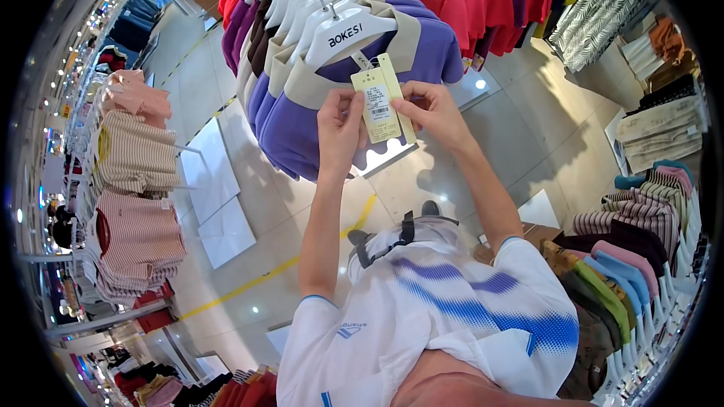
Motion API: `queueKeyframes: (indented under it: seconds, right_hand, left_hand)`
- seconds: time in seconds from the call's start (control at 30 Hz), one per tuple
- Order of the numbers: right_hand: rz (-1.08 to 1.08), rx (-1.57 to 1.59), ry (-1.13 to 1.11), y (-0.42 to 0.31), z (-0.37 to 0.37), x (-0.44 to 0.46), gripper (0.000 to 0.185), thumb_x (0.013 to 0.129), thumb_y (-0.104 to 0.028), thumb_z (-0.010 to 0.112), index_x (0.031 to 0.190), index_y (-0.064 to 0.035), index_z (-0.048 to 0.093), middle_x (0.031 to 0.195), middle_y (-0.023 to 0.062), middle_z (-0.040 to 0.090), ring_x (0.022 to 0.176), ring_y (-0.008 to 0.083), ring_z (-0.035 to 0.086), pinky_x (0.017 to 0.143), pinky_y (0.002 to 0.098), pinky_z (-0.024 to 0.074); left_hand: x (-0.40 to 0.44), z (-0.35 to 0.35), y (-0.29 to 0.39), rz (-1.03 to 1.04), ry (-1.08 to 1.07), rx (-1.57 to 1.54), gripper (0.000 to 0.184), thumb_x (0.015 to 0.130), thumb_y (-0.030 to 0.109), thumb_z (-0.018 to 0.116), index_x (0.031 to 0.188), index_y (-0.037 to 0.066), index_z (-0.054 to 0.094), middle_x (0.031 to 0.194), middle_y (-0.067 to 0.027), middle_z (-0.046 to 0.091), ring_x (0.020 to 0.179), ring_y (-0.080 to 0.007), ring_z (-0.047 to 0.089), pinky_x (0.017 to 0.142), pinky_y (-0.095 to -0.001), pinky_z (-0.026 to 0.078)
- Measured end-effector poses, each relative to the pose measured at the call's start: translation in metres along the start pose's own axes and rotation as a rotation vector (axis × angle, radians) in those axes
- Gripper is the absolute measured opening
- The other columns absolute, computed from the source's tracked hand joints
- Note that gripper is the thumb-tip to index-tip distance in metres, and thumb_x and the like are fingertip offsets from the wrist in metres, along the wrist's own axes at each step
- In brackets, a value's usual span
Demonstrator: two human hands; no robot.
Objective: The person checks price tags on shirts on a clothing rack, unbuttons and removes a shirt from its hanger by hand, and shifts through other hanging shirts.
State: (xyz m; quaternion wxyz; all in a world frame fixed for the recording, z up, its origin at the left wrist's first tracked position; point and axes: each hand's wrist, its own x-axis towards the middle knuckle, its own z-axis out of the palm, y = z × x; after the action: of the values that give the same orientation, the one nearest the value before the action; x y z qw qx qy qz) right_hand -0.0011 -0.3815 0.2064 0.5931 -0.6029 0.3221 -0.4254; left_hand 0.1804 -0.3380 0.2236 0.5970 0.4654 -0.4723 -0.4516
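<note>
"Where's the paper tag [379, 114]?"
"Upper middle of the frame, in front of a purple shirt [302, 132] with a cream collar."
"And the fingers?"
"The left hand [341, 126] pinches its left edge, thumb against fingers; the right hand [432, 111] grips the right side."
"What's around it?"
"A white hanger [348, 36] marked BOKESI just above, red shirts [483, 0] at upper right, striped shirts [139, 230] at left."
</note>
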Motion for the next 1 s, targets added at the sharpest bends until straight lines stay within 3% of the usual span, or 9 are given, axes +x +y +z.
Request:
queueKeyframes:
  seconds: [0.27, 0.7, 0.77, 0.87, 1.0]
  right_hand:
    - [-0.008, 0.113, -0.010, -0.003, -0.003, 0.003, 0.018, 0.092, -0.016, 0.069, 0.088, 0.0017, 0.066, 0.074, 0.0005, 0.063, 0.058, 0.0028, 0.054, 0.050, 0.0181, 0.0399]
    - [-0.005, 0.112, 0.005, -0.002, -0.005, 0.009, 0.018, 0.090, -0.016, 0.071, 0.086, 0.0010, 0.067, 0.072, -0.0003, 0.063, 0.059, 0.0027, 0.054, 0.052, 0.0179, 0.0406]
    - [-0.001, 0.116, 0.014, 0.000, -0.005, 0.011, 0.018, 0.090, -0.015, 0.071, 0.085, 0.0012, 0.067, 0.071, -0.0003, 0.063, 0.059, 0.0026, 0.054, 0.052, 0.0177, 0.0402]
    - [0.008, 0.112, 0.019, -0.003, -0.003, 0.012, 0.017, 0.090, -0.015, 0.072, 0.085, 0.0012, 0.067, 0.071, -0.0003, 0.063, 0.059, 0.0026, 0.054, 0.052, 0.0178, 0.0400]
    - [0.006, 0.143, 0.005, -0.002, -0.004, 0.014, 0.017, 0.090, -0.014, 0.072, 0.085, 0.0012, 0.067, 0.071, -0.0005, 0.063, 0.059, 0.0025, 0.054, 0.052, 0.0178, 0.0399]
  left_hand:
    - [0.002, 0.004, -0.001, 0.004, 0.026, 0.029, 0.017, 0.100, 0.015, 0.058, 0.096, -0.002, 0.057, 0.081, -0.0069, 0.063, 0.047, -0.0039, 0.045, 0.037, -0.0204, 0.032]
    - [0.005, 0.009, -0.005, 0.046, 0.061, 0.068, 0.015, 0.101, 0.015, 0.058, 0.098, 0.000, 0.056, 0.083, -0.0051, 0.064, 0.046, -0.0016, 0.042, 0.037, -0.0193, 0.030]
    - [0.005, 0.009, -0.004, 0.053, 0.064, 0.126, 0.015, 0.100, 0.013, 0.057, 0.100, -0.002, 0.056, 0.080, -0.0048, 0.064, 0.059, -0.0030, 0.052, 0.047, -0.0203, 0.040]
    - [0.006, 0.009, -0.006, 0.083, 0.083, 0.132, 0.015, 0.100, 0.013, 0.057, 0.101, -0.003, 0.057, 0.083, -0.0060, 0.065, 0.067, -0.0052, 0.057, 0.056, -0.0214, 0.046]
    - [0.007, 0.009, -0.007, 0.062, 0.097, 0.114, 0.015, 0.100, 0.013, 0.057, 0.100, -0.003, 0.057, 0.084, -0.0068, 0.065, 0.071, -0.0062, 0.059, 0.060, -0.0224, 0.048]
